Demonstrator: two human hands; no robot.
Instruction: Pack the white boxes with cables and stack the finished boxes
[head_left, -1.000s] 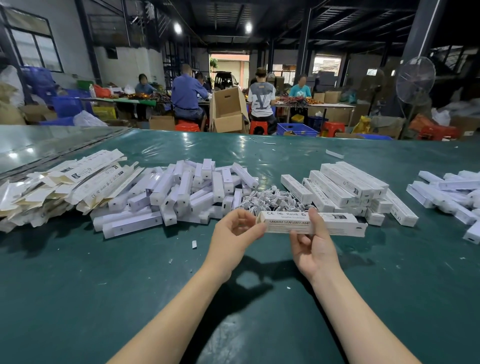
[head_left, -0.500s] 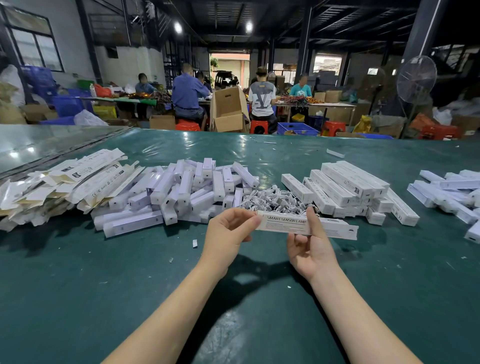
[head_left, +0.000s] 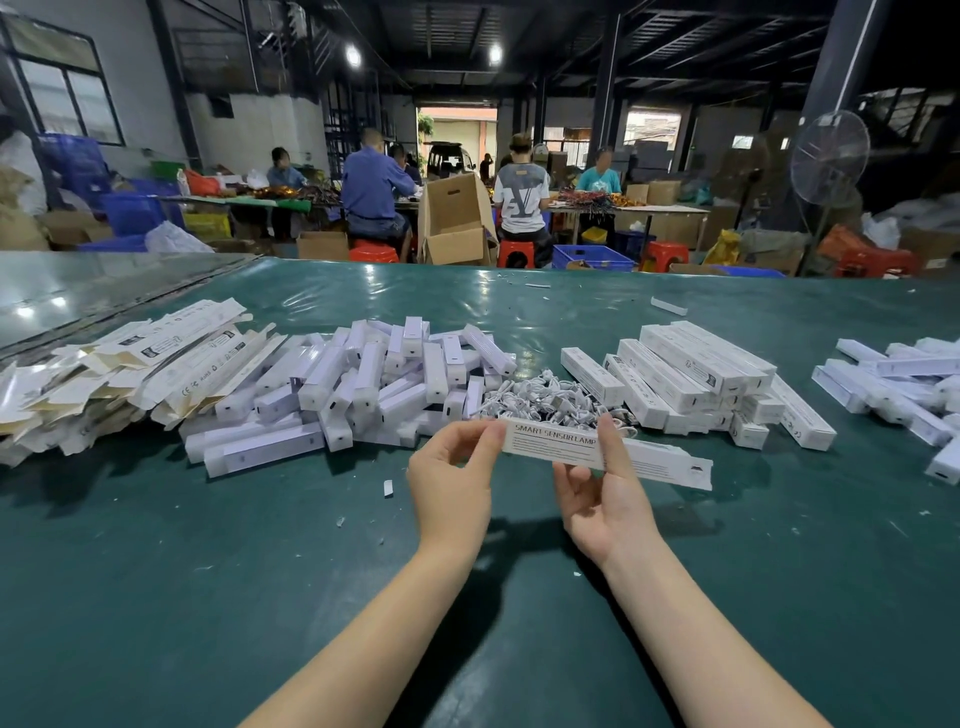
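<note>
flat sleeves (head_left: 119, 364) far L | lamps (head_left: 363, 384) L-ctr | cables (head_left: 545, 397) ctr, behind held box (head_left: 644, 460) | stacked boxes (head_left: 696, 374) R

The one line that reads cleanly is "SMART SENSOR LAMP", in dark capitals along the long face of the white box (head_left: 644, 460). The left hand (head_left: 452, 467) pinches the box at its end and the right hand (head_left: 597, 499) grips it at the middle, its thumb covering the tail of the word LAMP. Finer print runs under that heading, too small to make out. Over on the left of the surface (head_left: 156, 571), the flattened cartons (head_left: 171, 358) carry a CE mark and what looks like "RoHS". The labels on the stacked boxes (head_left: 691, 369) are illegible. Across the room, a grey T-shirt (head_left: 521, 200) shows a big dark "Y" on its back.
</note>
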